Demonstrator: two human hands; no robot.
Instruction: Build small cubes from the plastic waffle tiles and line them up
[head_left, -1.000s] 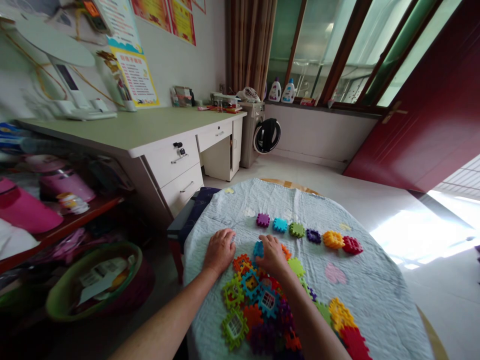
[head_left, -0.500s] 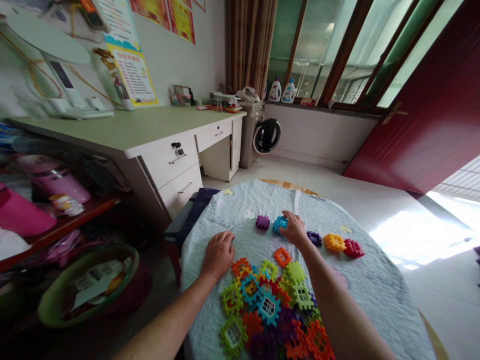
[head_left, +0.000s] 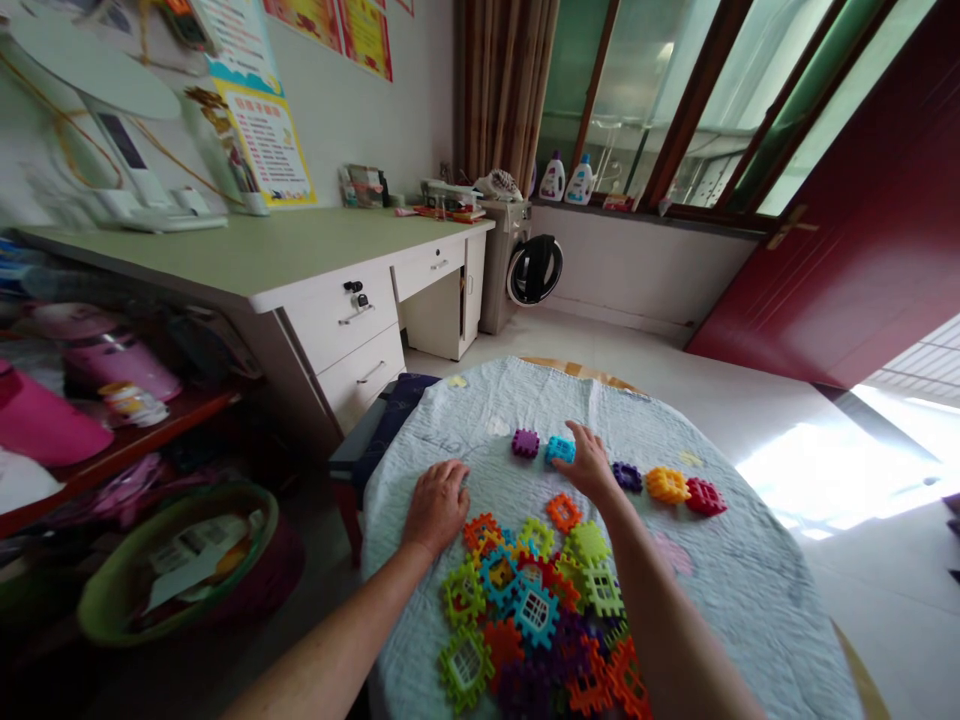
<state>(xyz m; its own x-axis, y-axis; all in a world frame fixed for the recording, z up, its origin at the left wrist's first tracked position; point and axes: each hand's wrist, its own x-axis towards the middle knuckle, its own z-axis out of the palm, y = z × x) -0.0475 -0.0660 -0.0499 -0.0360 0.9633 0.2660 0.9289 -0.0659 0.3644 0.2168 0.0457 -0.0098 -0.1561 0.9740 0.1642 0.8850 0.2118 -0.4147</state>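
My right hand (head_left: pixel 590 462) is just right of a light blue toy block (head_left: pixel 559 450), its thumb and fingers parted and nothing held between them. Left of that block sits a purple block (head_left: pixel 526 443). Farther right along the row are a dark purple block (head_left: pixel 627 477), a yellow block (head_left: pixel 667 485) and a red block (head_left: pixel 706 496). My left hand (head_left: pixel 439 503) rests on the cloth, fingers stretched out, holding nothing. Between my forearms lies a heap of notched plastic pieces (head_left: pixel 537 612) in several colours, with an orange square piece (head_left: pixel 564 512) at its far side.
A pale blue cloth (head_left: pixel 750 600) covers the round table. A dark stool (head_left: pixel 390 420) stands against its left side. Beyond are a desk (head_left: pixel 300 250), a washing machine (head_left: pixel 501 270) with its door open, and a red door (head_left: pixel 825 200). A green-rimmed basket (head_left: pixel 94 610) is on the floor.
My right hand has let go of the light blue block and opened, drawing slightly away from it. My left hand has stayed in place.
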